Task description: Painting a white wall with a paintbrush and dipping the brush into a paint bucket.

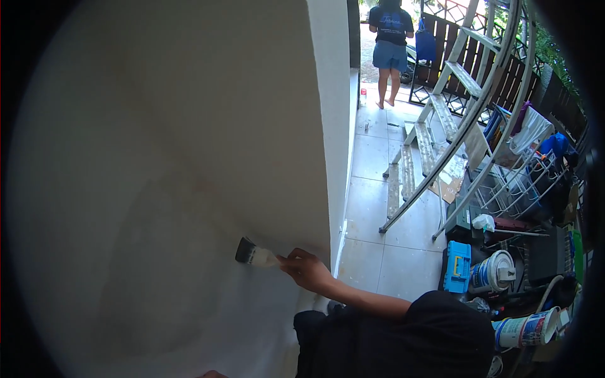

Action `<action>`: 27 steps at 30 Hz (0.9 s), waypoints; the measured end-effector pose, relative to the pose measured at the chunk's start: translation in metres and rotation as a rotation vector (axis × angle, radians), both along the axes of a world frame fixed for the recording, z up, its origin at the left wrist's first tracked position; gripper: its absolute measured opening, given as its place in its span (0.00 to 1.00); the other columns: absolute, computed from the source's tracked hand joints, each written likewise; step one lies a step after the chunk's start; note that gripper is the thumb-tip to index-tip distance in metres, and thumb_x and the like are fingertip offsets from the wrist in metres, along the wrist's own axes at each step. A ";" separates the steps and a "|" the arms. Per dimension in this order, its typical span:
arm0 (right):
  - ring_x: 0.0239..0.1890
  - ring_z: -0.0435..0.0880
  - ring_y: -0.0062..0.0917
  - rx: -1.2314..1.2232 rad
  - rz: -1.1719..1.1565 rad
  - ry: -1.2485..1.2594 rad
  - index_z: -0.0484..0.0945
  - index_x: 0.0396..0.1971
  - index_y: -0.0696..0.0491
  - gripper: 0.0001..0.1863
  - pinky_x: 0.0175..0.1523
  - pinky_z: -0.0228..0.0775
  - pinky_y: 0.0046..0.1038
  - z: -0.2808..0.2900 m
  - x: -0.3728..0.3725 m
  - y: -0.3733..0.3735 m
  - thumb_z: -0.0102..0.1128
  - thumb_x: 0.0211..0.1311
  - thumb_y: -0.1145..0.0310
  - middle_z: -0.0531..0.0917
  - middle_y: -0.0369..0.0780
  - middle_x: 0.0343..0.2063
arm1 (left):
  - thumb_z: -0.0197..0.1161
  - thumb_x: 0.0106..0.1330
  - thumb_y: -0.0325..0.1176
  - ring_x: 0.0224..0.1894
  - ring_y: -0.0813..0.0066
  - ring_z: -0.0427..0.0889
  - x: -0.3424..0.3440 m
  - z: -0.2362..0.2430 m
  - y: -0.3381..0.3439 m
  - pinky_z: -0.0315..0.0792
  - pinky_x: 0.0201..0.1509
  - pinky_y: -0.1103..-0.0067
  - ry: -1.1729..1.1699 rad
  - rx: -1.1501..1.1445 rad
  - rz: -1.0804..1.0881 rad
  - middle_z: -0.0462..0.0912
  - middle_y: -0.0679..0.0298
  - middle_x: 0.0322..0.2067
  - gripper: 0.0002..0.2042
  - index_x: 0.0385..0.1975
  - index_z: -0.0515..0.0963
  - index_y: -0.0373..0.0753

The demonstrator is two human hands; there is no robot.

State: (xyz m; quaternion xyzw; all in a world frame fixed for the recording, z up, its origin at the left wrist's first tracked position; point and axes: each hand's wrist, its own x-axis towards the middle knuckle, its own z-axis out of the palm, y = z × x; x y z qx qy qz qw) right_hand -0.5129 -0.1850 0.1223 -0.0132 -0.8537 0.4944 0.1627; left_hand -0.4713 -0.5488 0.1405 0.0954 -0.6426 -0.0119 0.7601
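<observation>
Right hand (305,269) grasps paintbrush (258,255) by handle. Paintbrush in front of wall (189,126), left of wall's right edge, dark bristles pointing left; contact with wall cannot be told. Left hand (212,375) barely shows before wall; its grip cannot be told. Right of wall: stepladder (443,116), blue toolbox (457,268), bucket (493,271), person (389,53) standing.

Brush (263,257), 7 o'clock: I'm looking at matt bristles (244,251) here.
Wall (164,189), 9 o'clock: smooth, matt before me.
Floor tiles (406,268), 4 o'clock: glossy, light bouncing off!
Ladder (443,118), 2 o'clock: dull metal, speckled.
Toolbox (457,274), 4 o'clock: smooth plastic.
My shirt (397,340), 5 o'clock: matt cloth.
</observation>
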 end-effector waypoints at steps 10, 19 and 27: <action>0.31 0.78 0.33 -0.051 -0.098 0.174 0.79 0.42 0.50 0.13 0.38 0.71 0.31 -0.007 0.012 -0.009 0.60 0.55 0.70 0.76 0.42 0.29 | 0.46 0.64 0.48 0.25 0.71 0.58 0.004 0.015 0.018 0.52 0.34 0.74 0.028 -0.121 -0.048 0.59 0.67 0.23 0.16 0.24 0.59 0.42; 0.35 0.79 0.25 -0.299 -0.173 0.059 0.78 0.42 0.55 0.14 0.41 0.70 0.25 -0.018 0.130 -0.015 0.60 0.57 0.67 0.80 0.41 0.32 | 0.48 0.64 0.47 0.33 0.68 0.67 -0.020 -0.124 -0.055 0.59 0.39 0.71 -0.223 0.116 -0.418 0.69 0.61 0.31 0.16 0.31 0.66 0.38; 0.30 0.76 0.18 -0.459 -0.894 -0.058 0.78 0.39 0.57 0.15 0.38 0.70 0.23 -0.062 0.374 -0.001 0.53 0.62 0.60 0.81 0.37 0.26 | 0.51 0.64 0.41 0.31 0.69 0.67 -0.054 -0.199 0.069 0.62 0.35 0.74 -0.629 0.324 -1.185 0.68 0.60 0.30 0.13 0.31 0.66 0.36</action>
